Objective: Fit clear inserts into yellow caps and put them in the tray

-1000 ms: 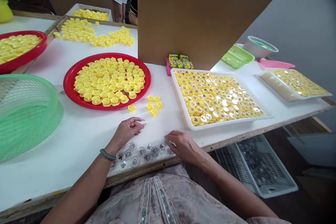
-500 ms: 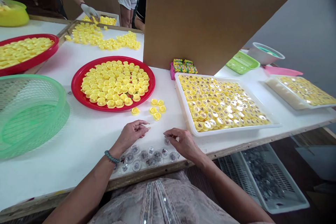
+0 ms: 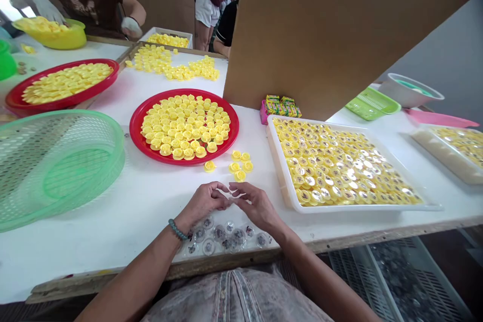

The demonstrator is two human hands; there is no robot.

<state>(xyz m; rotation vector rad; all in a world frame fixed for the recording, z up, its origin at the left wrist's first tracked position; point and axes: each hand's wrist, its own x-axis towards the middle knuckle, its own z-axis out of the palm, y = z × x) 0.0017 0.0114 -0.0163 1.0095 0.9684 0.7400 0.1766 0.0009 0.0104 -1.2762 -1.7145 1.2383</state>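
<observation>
My left hand, with a beaded bracelet on its wrist, and my right hand meet above the table near its front edge. Their fingertips pinch a small clear plastic cap, partly hidden by the fingers. Below them lie several clear round caps with dark printed middles. Just beyond my hands, several loose yellow flower-shaped pieces rest on the white tabletop. Behind those, a red round tray holds many more yellow pieces.
To the right, a white tray is filled with yellow pieces under clear caps. A green mesh basket stands left. A cardboard panel rises at the back, with small yellow-green packs before it. Across the table sits a gloved co-worker.
My right hand has moved left with a clear cap and now meets my left hand. The view has shifted left. The co-worker's gloved hand has left the yellow pieces in the far crate.
</observation>
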